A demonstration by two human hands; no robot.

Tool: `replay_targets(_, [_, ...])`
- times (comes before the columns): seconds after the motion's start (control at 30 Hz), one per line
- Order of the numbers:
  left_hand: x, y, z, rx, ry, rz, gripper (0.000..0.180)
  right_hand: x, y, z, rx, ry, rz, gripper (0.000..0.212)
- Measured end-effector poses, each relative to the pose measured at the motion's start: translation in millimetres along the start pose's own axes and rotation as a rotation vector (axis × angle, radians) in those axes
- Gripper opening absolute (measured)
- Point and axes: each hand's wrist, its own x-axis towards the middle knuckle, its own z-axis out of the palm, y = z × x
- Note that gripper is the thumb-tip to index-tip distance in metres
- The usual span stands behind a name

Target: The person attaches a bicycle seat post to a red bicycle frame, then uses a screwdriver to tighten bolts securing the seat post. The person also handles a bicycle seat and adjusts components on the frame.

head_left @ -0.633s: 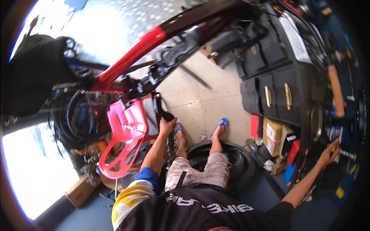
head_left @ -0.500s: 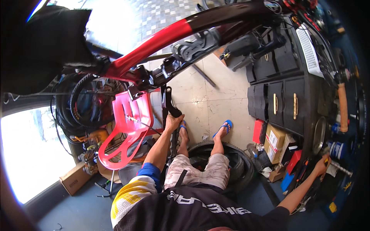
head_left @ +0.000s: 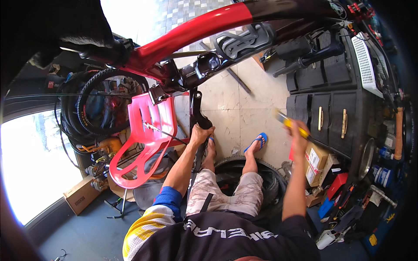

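Head view of a bicycle repair, seen from above the seated person. A red and black bicycle frame (head_left: 204,26) spans the upper part of the picture. From its bottom-bracket area a black crank arm (head_left: 196,111) hangs downward, its long axis near vertical. The left hand (head_left: 201,134) is closed around the lower end of the crank arm, the fingers wrapped on it. The right hand (head_left: 298,130) is raised to the right of the crank, its fingers clamped on a yellow-handled tool (head_left: 287,122); the tool is blurred, and its kind cannot be told. The tool's long axis slants up and to the left, its free end pointing toward the crank, yet well apart from it. The left hand is thus on the crank; the right hand lies off to its right, with bare floor tiles between.

A red plastic chair (head_left: 143,143) stands just left of the crank. A tyre (head_left: 261,174) lies on the floor around the person's feet. At right, a black drawer cabinet (head_left: 331,117) stands with its drawers shut; below it lie cardboard boxes (head_left: 315,163), their contents not visible.
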Motion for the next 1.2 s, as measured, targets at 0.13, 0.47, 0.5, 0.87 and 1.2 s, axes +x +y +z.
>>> replay_targets(0.13, [10.2,-21.0,6.6,-0.064,0.036,0.048,0.029,37.7,10.5,185.3,0.148,-0.342,-0.031,0.029])
replay_targets(0.47, [25.7,-61.5,5.9,-0.047,0.041,0.009,0.025,58.9,19.8,302.5,0.111,-0.427,-0.071,0.033])
replay_targets(0.5, [25.7,-63.4,5.5,-0.033,0.052,0.020,0.025,56.1,16.2,307.2,0.077,-0.457,-0.094,0.033])
replay_targets(0.87, [25.4,-55.0,5.3,-0.001,0.038,0.050,0.028,74.0,14.1,303.4,-0.002,-0.513,-0.148,0.027])
replay_targets(1.2, [21.7,-49.6,4.1,0.018,0.022,0.068,0.028,65.6,6.9,304.9,-0.014,-0.541,-0.057,0.025])
